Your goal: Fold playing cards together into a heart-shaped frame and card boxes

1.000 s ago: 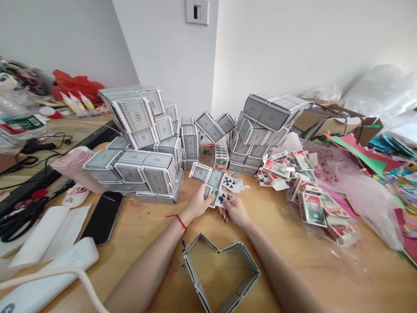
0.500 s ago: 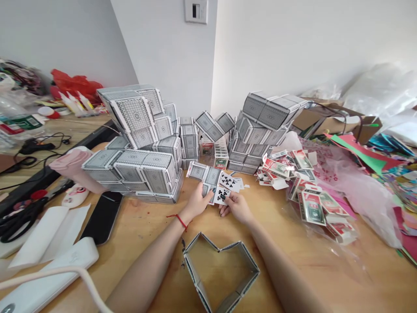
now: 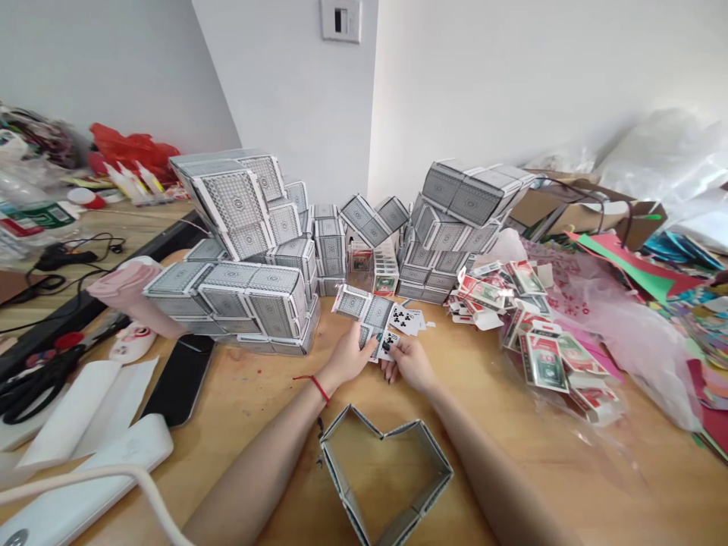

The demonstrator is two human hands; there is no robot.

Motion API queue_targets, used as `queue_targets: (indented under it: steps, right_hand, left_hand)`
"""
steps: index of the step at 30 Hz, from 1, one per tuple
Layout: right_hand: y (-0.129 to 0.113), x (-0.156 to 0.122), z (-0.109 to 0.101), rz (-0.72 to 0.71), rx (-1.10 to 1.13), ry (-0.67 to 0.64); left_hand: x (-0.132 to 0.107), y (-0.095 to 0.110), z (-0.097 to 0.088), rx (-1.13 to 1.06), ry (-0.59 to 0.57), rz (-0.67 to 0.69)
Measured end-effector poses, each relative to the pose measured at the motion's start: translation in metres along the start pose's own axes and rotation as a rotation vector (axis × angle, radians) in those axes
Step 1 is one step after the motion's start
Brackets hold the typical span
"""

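Observation:
My left hand [image 3: 348, 356] is closed on a folded piece made of playing cards [image 3: 376, 312], its grey patterned backs showing. A face-up clubs playing card [image 3: 390, 343] is pinched in my right hand [image 3: 414, 365], its left edge against the folded piece. Just behind, a few loose face-up cards [image 3: 407, 320] lie on the table. Between my forearms stands a heart-shaped frame of folded cards [image 3: 431, 447], its middle hollow. Straight ahead, a small V-shaped card piece [image 3: 372, 224] rests above card packs [image 3: 385, 271].
Stacked card-block structures stand at left [image 3: 250, 296] and right [image 3: 455, 227]. Torn card boxes [image 3: 546, 360] and a plastic bag [image 3: 614, 318] lie at right. At left are a phone [image 3: 179, 379], a white power strip [image 3: 96, 485] with a cable, and black scissors [image 3: 42, 379].
The card in my right hand has slid left, partly behind the folded card piece. That piece has tilted and shifted slightly right in my left hand.

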State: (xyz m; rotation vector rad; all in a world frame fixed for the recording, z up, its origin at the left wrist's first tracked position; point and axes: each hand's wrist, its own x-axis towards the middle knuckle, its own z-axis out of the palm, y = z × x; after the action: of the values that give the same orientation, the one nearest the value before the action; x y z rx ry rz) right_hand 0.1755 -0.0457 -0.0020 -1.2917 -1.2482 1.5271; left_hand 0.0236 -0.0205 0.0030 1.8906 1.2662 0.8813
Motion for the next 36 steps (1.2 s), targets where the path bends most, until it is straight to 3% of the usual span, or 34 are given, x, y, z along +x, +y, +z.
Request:
queue_targets:
  steps: [10,16,22,30,36]
  right_hand:
    - [0.003,-0.003,0.005,-0.098,0.016,0.082]
    - [0.005,-0.003,0.003,-0.157,0.004,0.13]
    - [0.007,-0.003,0.004,-0.195,-0.06,0.219]
    - [0.009,-0.006,0.011,-0.241,-0.371,0.411]
    - [0.011,-0.004,0.014,-0.232,-0.357,0.426]
  left_hand:
    - [0.001,0.001,-0.001,-0.09,0.019,-0.043]
    - [-0.001,-0.002,-0.004,-0.382,-0.063,-0.071]
    - [-0.001,0.0,-0.006,-0.4,-0.101,-0.057]
    - [0.002,0.0,-0.001,-0.016,0.038,-0.047]
    - [0.001,-0.001,0.002,0.113,0.068,-0.041]
